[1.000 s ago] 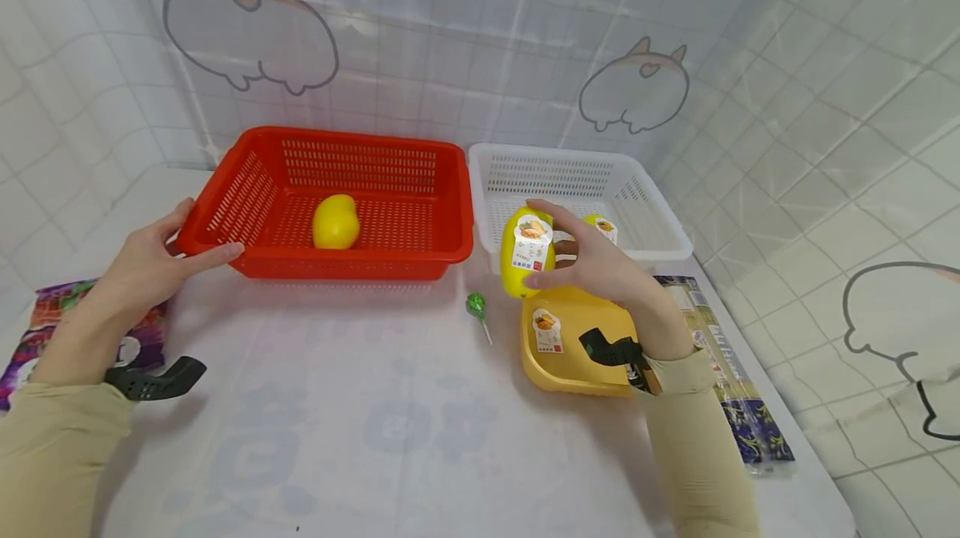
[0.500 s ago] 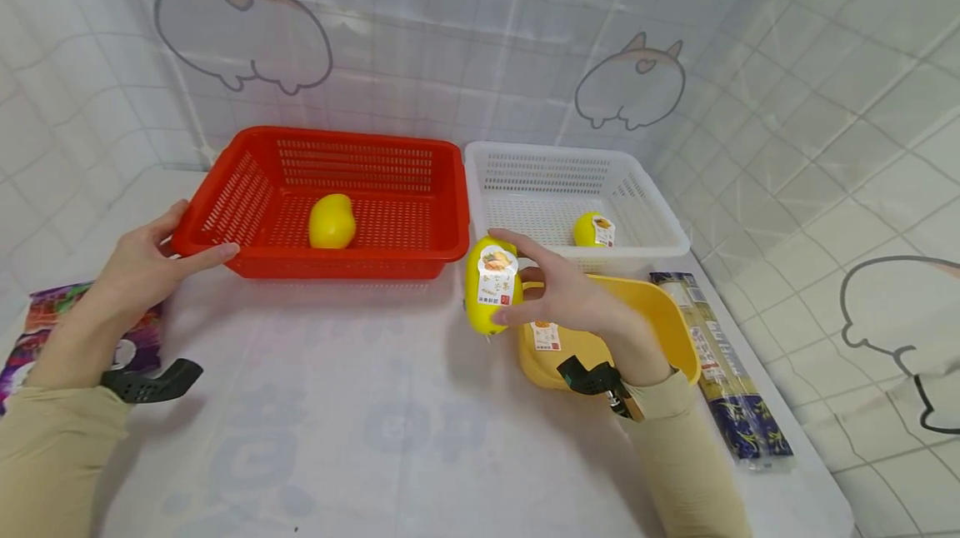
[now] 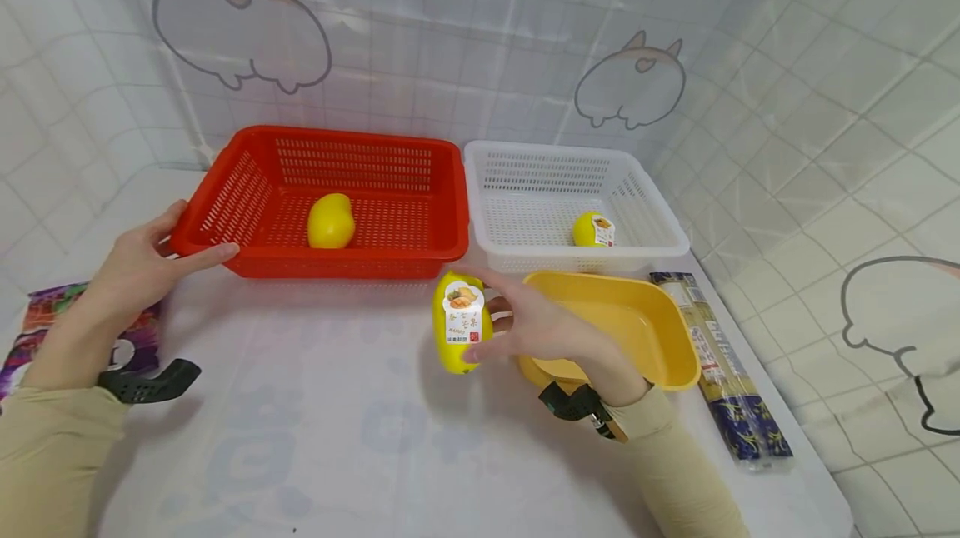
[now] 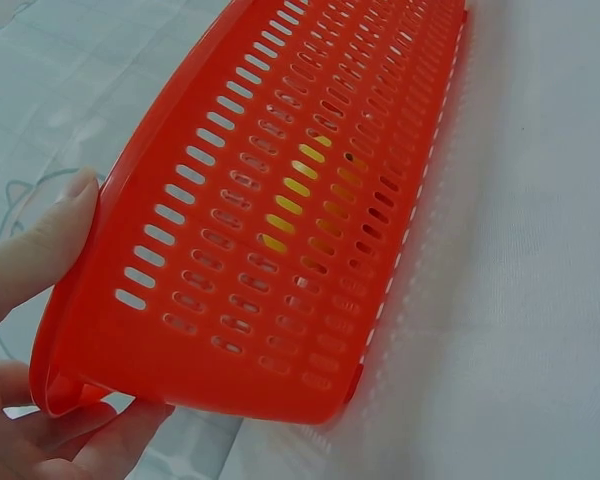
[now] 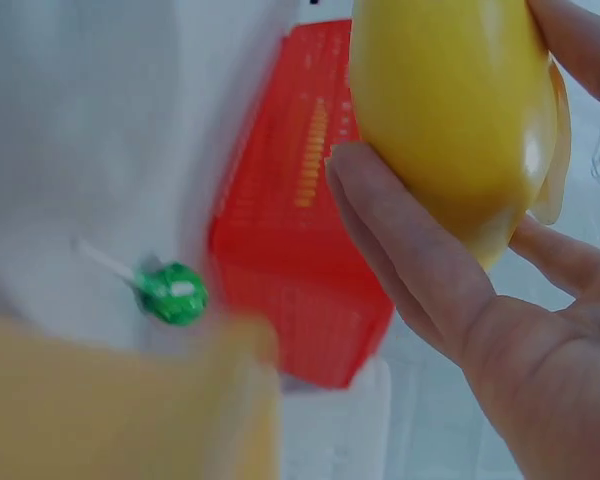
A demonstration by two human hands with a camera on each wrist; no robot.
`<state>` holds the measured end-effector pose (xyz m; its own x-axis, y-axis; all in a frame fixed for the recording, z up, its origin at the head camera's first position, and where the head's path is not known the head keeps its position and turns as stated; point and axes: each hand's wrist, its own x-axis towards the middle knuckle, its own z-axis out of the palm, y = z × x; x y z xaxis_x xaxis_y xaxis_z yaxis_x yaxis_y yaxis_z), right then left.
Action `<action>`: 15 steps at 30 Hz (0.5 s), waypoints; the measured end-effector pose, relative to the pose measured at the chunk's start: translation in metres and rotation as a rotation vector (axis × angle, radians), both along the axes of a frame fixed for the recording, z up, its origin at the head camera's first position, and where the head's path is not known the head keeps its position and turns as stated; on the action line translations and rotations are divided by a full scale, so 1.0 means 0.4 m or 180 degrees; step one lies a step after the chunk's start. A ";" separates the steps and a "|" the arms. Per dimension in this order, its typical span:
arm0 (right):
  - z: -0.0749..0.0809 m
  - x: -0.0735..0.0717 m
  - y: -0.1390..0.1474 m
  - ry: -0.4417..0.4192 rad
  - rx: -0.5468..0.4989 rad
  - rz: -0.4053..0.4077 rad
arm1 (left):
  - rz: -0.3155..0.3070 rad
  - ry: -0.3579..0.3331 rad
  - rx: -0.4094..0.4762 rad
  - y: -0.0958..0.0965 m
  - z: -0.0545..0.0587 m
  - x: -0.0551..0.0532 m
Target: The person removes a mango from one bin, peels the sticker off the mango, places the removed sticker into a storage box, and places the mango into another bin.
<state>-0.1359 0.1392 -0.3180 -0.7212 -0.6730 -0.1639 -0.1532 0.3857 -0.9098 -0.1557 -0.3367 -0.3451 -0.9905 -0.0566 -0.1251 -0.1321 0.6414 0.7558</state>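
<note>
My left hand [image 3: 142,259] grips the near left corner of the red basket [image 3: 348,265]. In the left wrist view the thumb lies on the rim and the fingers curl at its outer side. One yellow mango [image 3: 331,221] lies in that basket. With my right hand [image 3: 536,321] I hold another mango [image 5: 450,110], which bears a white label, above the table in front of the red basket. Fingers and thumb pinch it from opposite sides. A labelled mango [image 3: 587,229] lies in the white basket [image 3: 577,253].
Behind my right wrist stands a yellow tub [image 3: 675,338]. A long clear packet [image 3: 731,388] lies at the right. A purple packet [image 3: 138,338] is partly under my left forearm. The green lollipop [image 5: 175,293] shows in the right wrist view. A patterned curtain [image 3: 405,47] hangs behind the baskets.
My right hand has carried the labelled mango left and towards me, from the white basket's front edge to in front of the red basket. My left hand stays on the red basket.
</note>
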 end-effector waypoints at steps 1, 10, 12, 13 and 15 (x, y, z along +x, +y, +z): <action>-0.005 0.002 -0.004 -0.0003 -0.0022 0.0032 | -0.0007 -0.0009 0.0001 0.001 0.000 0.000; -0.043 0.016 -0.043 0.0282 0.0040 0.0117 | 0.0010 -0.0013 -0.0048 -0.003 -0.004 -0.002; -0.048 0.018 -0.048 0.0302 0.0140 0.0082 | 0.0004 -0.0007 -0.0073 -0.004 -0.004 -0.003; -0.051 0.019 -0.050 0.0313 0.0206 0.0058 | 0.0001 -0.0010 -0.0086 -0.005 -0.004 -0.004; -0.058 0.021 -0.054 0.0341 0.0304 0.0045 | -0.0019 -0.0017 -0.0115 -0.006 -0.003 -0.004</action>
